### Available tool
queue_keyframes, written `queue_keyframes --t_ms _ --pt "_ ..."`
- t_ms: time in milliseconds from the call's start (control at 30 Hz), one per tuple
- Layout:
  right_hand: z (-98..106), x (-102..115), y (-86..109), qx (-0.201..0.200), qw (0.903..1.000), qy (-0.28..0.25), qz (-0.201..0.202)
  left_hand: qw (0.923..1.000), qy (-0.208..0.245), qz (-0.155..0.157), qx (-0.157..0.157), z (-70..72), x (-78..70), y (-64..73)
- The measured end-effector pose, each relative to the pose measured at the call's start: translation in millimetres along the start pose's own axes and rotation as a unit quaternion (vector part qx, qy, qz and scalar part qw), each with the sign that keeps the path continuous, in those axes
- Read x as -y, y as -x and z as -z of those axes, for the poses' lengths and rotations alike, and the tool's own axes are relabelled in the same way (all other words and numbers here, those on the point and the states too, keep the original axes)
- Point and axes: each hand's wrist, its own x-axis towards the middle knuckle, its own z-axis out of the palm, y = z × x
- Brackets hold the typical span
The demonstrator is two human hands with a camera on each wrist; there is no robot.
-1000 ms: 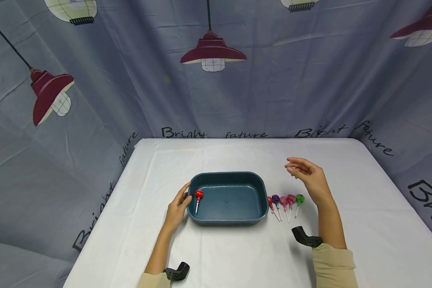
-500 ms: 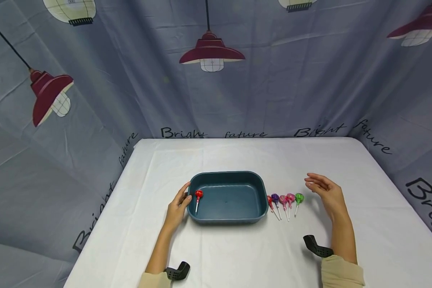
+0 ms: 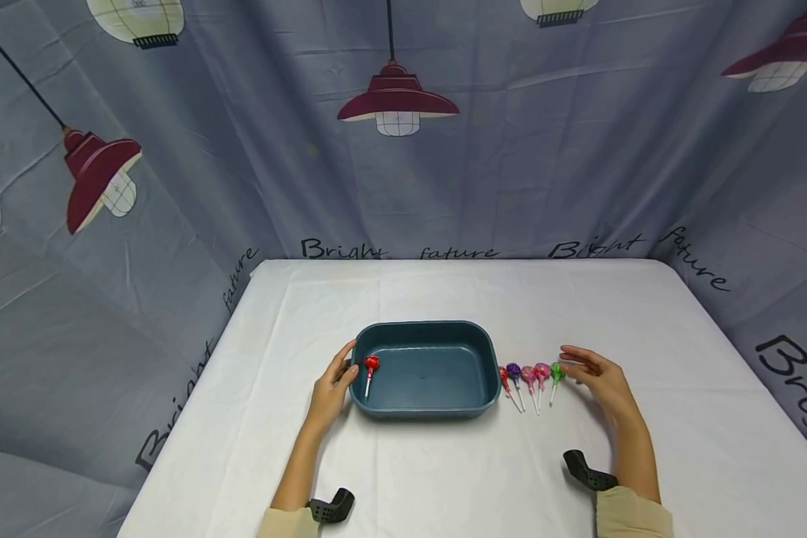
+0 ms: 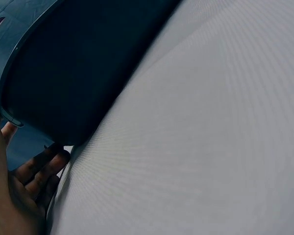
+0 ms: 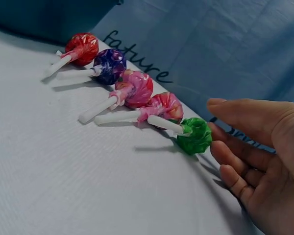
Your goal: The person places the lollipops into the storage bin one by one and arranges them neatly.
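Note:
A dark teal plastic bin (image 3: 424,413) stands mid-table with one red lollipop (image 3: 372,362) inside, near its left end. My left hand (image 3: 329,392) holds the bin's left end, thumb at the rim and other fingers along the outer wall; in the left wrist view, some fingertips (image 4: 61,155) reach its lower edge. Right of the bin lie several lollipops in a row: red (image 5: 83,48), purple (image 5: 110,66), two pink (image 5: 134,89) and green (image 5: 193,137). Beside the green one is my right hand (image 3: 604,385), its fingers spread loosely; a fingertip seems to touch the candy.
White cloth covers the table (image 3: 444,478). Behind and at both sides hangs a grey-blue curtain (image 3: 255,149) with printed lamps and lettering. A black wrist camera mount (image 3: 588,474) sits on the right forearm, another (image 3: 332,508) on the left.
My right hand first moved right and toward me, from above the lollipops, then came back left and lower to the green lollipop. My left hand and the bin have stayed put.

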Motion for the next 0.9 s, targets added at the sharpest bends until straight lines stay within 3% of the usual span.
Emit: queue_keyframes --t_ms 300,667,900 --pt "-3.4 -3.5 -2.6 -0.006 0.9943 0.106 0.013 1.0 -0.001 -0.001 0.001 0.8 2.3 -1.1" --pt "-2.9 1.7 -1.6 0.009 0.9894 0.145 -0.01 1.0 0.0 0.006 0.002 0.4 0.8 -1.1" --pt "-3.4 0.3 -0.7 0.009 0.9872 0.159 -0.003 0.9999 -0.001 0.015 0.004 -0.3 -1.1 0.4"
